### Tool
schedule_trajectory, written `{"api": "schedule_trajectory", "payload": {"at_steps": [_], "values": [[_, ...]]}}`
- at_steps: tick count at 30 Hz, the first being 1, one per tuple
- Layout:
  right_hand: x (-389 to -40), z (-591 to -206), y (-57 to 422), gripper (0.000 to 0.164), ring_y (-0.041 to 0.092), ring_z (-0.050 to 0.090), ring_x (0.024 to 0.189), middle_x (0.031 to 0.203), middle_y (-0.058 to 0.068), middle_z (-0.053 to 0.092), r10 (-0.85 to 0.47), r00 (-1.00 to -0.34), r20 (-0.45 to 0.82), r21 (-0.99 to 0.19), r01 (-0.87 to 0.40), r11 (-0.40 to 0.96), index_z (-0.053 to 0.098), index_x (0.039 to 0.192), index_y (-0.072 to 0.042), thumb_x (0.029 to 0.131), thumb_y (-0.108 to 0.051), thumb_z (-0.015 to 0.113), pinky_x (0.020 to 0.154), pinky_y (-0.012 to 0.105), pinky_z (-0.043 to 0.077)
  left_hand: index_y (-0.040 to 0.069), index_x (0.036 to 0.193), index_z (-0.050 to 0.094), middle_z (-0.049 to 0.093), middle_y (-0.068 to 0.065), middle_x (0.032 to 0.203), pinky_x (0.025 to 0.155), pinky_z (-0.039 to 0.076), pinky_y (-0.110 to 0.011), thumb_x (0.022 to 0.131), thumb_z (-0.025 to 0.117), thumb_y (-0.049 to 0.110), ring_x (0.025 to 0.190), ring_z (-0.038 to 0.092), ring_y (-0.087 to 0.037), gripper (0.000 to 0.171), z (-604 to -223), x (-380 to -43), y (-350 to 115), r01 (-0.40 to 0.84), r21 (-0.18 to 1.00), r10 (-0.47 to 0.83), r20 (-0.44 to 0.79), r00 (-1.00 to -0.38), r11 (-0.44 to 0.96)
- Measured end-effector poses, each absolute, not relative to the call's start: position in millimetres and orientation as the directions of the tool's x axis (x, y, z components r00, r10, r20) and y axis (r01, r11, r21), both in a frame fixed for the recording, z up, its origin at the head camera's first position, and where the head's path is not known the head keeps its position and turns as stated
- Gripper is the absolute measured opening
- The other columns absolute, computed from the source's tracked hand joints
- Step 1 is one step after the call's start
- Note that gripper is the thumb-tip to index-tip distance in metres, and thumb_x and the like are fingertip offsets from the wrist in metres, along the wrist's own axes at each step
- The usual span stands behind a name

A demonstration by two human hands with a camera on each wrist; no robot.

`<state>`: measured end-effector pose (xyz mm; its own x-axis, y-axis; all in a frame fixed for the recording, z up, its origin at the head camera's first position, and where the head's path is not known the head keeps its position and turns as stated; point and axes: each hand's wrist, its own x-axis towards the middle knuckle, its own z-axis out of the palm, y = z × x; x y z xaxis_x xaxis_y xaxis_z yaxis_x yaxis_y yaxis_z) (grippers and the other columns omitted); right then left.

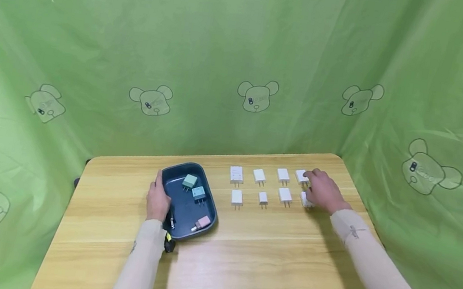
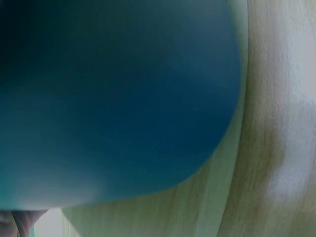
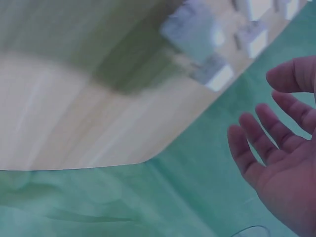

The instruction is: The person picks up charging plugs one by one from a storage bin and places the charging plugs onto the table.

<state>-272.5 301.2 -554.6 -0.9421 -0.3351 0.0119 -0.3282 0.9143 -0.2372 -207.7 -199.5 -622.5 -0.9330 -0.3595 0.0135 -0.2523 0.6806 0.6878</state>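
My left hand (image 1: 157,201) rests along the left side of a dark blue tray (image 1: 214,217), fingers stretched beside its wall. Inside lie a green charger plug (image 1: 189,181), a blue charger plug (image 1: 199,193), a pink plug (image 1: 203,222) and a small dark stick-like piece (image 1: 172,221). In the left wrist view the tray's wall (image 2: 128,108) fills most of the picture. My right hand (image 1: 325,191) hovers at the right end of two rows of white charger plugs, nearest the back charger (image 1: 302,176) and front charger (image 1: 306,200). Its fingers (image 3: 266,127) are loosely spread, holding nothing.
The other white chargers stand in rows between tray and right hand, among them a large one (image 1: 236,174) and a small one (image 1: 263,198), prongs toward me. The wooden table (image 1: 240,265) ends at a green curtain (image 1: 208,61) behind and on the sides.
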Motion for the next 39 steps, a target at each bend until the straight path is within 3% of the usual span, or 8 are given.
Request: {"api": "schedule_trajectory", "payload": {"at_steps": [13,23,39], "values": [[-287.7,-524.4,237.6,0.050,0.045,0.058,0.117,0.126,0.025,0.063,-0.408,-0.898,0.165,-0.234,-0.437,0.868,0.060,0.131,0.003,0.082,-0.006,0.059,0.099,0.062,0.048,0.014,0.161,0.026,0.056,-0.030,0.129,0.098,0.054,-0.056,0.083,0.062,-0.011,0.106,0.063,-0.046,0.090,-623.2,-206.3,-198.2,-0.245,0.676,-0.363,0.035,-0.931,0.695],[-293.6,-501.5,175.8,0.053,0.043,0.050,0.134,0.142,0.023,0.056,-0.432,-0.894,0.117,-0.315,-0.446,0.838,0.055,0.138,0.001,0.086,-0.008,0.062,0.118,0.062,0.036,0.015,0.161,0.027,0.055,-0.030,0.131,0.098,0.055,-0.056,0.084,0.062,-0.011,0.106,0.064,-0.047,0.089,-621.0,-207.0,-198.8,-0.251,0.681,-0.369,0.031,-0.929,0.688],[-291.7,-511.1,74.4,0.052,0.035,0.054,0.133,0.141,0.016,0.059,-0.576,-0.813,0.090,-0.290,-0.574,0.765,0.056,0.140,-0.006,0.088,-0.007,0.062,0.118,0.053,0.041,0.016,0.162,0.023,0.053,-0.031,0.136,0.102,0.054,-0.056,0.086,0.060,-0.011,0.109,0.064,-0.049,0.089,-620.3,-205.4,-197.0,-0.274,0.677,-0.381,0.010,-0.925,0.683]]}}
